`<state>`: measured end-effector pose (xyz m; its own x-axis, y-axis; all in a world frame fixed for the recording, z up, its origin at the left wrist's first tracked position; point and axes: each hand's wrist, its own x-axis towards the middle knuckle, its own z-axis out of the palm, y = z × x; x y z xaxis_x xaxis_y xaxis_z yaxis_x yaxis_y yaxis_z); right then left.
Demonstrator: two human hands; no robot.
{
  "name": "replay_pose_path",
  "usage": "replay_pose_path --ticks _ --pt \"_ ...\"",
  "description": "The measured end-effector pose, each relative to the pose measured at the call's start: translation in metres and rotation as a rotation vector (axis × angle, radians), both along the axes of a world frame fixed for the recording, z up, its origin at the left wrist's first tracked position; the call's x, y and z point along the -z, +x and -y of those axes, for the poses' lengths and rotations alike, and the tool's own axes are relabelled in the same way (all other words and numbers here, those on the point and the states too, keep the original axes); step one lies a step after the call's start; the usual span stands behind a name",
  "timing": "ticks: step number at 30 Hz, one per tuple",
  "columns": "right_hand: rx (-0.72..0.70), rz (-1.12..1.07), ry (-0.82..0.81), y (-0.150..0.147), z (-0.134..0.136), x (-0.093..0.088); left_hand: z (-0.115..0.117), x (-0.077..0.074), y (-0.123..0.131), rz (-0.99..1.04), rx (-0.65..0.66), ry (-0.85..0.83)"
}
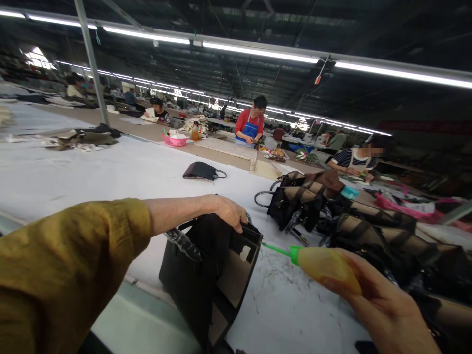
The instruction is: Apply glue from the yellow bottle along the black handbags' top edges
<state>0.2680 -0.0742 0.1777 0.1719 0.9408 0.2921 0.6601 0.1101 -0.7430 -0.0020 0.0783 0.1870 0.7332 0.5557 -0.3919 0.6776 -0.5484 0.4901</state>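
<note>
A black handbag (191, 275) stands tilted at the near edge of the white table, its beige inside showing on the right. My left hand (230, 212) grips the bag's upper edge, fingers bent over it. One handle wrapped in clear plastic (184, 244) hangs at the bag's left side. In my right hand (383, 295) is a squeeze bottle (328, 265) with yellowish contents and a green cap. Its thin green nozzle points left, and the tip is at or very near the bag's upper right edge; I cannot tell whether they touch.
Several black and beige bags (368, 221) crowd the table's right side. A small dark bag piece with a handle (201, 171) lies farther back. Dark fabric pieces (84, 137) lie at left, near a metal post (92, 64). Across the table, a person in a blue apron (250, 129) works beside a pink basin (175, 140).
</note>
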Motion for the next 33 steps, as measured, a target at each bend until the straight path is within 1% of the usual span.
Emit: replay_pose_path --ticks 3,6,10,13,16,19,22,26,29,33 --pt "-0.068 0.131 0.074 0.002 -0.005 -0.001 0.0 -0.002 0.001 0.015 -0.02 -0.028" --pt "-0.115 0.21 0.122 0.003 -0.007 -0.003 -0.003 -0.002 0.001 0.026 -0.019 -0.056" --pt "-0.165 0.246 0.164 0.003 -0.01 -0.009 -0.009 -0.002 0.002 -0.024 0.017 -0.084" --pt "-0.183 0.276 0.165 0.003 -0.015 -0.015 -0.011 -0.002 0.002 -0.042 0.009 -0.121" --pt "-0.2 0.308 0.161 0.005 -0.022 -0.018 -0.016 0.001 0.002 -0.03 0.017 -0.172" --pt "-0.23 0.33 0.188 0.007 -0.027 -0.016 -0.025 0.008 0.002 -0.03 0.037 -0.225" --pt "-0.261 0.346 0.249 0.007 -0.031 -0.01 -0.036 0.016 0.002 -0.023 0.069 -0.255" --pt "-0.251 0.377 0.327 0.002 -0.032 -0.005 -0.046 0.023 0.002 0.002 0.103 -0.275" --pt "-0.261 0.4 0.345 0.0 -0.034 -0.004 -0.049 0.025 0.001 -0.001 0.106 -0.281" --pt "-0.294 0.435 0.369 0.004 -0.038 0.0 -0.048 0.024 0.001 -0.002 0.108 -0.281"
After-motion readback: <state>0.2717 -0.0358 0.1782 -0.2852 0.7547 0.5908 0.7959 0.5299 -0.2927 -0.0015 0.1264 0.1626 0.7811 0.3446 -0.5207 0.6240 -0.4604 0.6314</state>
